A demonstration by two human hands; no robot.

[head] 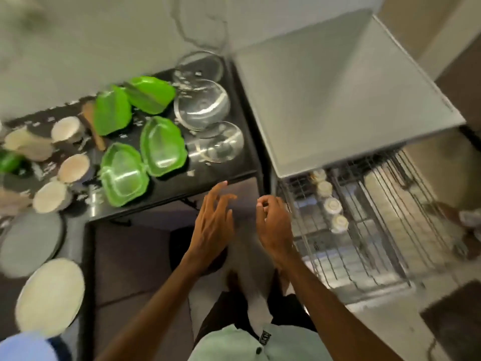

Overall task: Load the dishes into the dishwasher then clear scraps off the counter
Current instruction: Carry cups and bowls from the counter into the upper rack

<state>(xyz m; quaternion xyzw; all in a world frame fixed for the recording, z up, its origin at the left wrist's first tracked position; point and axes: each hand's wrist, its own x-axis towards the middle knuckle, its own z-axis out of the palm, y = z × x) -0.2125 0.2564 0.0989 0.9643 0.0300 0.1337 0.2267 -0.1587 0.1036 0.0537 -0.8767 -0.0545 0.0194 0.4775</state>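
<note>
- Head view, blurred by motion: the left hand (213, 220) is held with fingers spread and nothing in it, just below the front edge of the black counter (230, 170).
- The right hand (274, 225) is seen with fingers loosely curled, apparently empty, beside the pulled-out dishwasher rack (369, 246).
- Four pale cups (331, 205) are lined up in a row in the rack.
- Green containers (161, 147), clear glass dishes (203, 105) and pale plates (49, 295) are set on the counter, with white scraps (191, 173) scattered among them.
</note>
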